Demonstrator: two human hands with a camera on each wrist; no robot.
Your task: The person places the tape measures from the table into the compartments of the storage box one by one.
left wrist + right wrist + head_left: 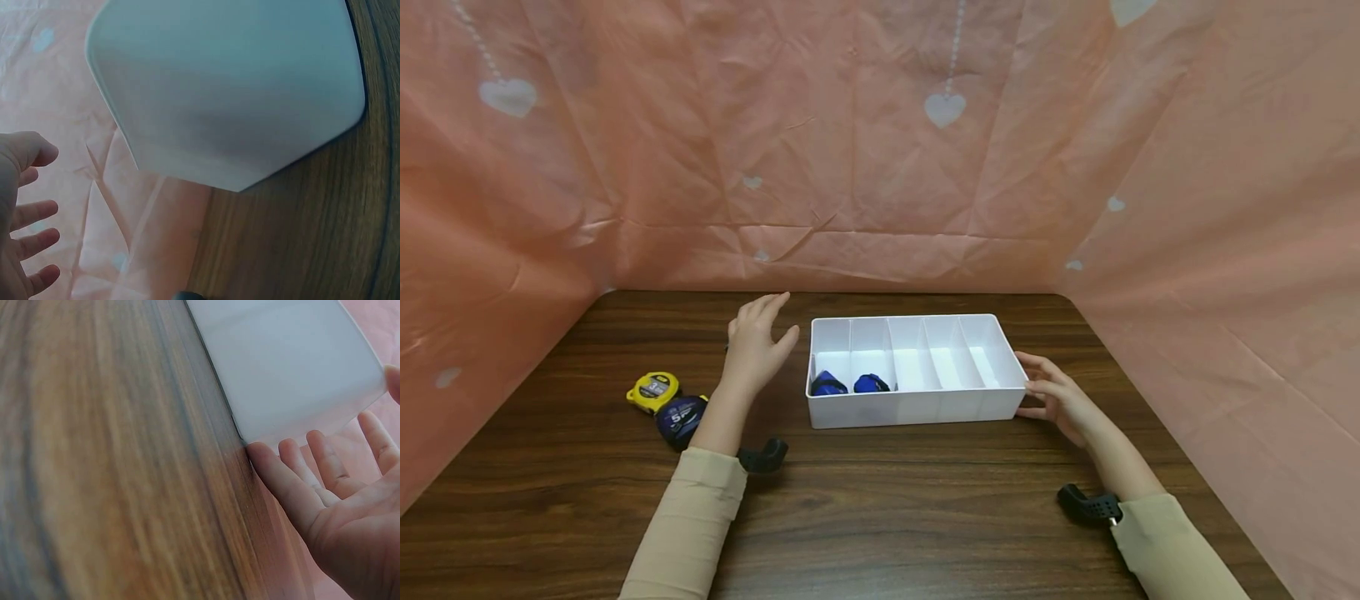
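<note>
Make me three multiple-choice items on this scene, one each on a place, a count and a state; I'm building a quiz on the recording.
1. Where do the two blue items lie in the white plastic divided tray?
A. left-end compartments
B. right-end compartment
C. outside it

2. How many tape measures lie on the dark wooden table?
A. none
B. two
C. four

3. How is the left hand?
A. gripping the tray
B. open, apart from the tray
C. holding a tape measure

Answers: 1 A, they sit near the tray's left end. 2 B, one yellow tape measure and one dark blue tape measure. 3 B, fingers spread, nothing held.
</note>
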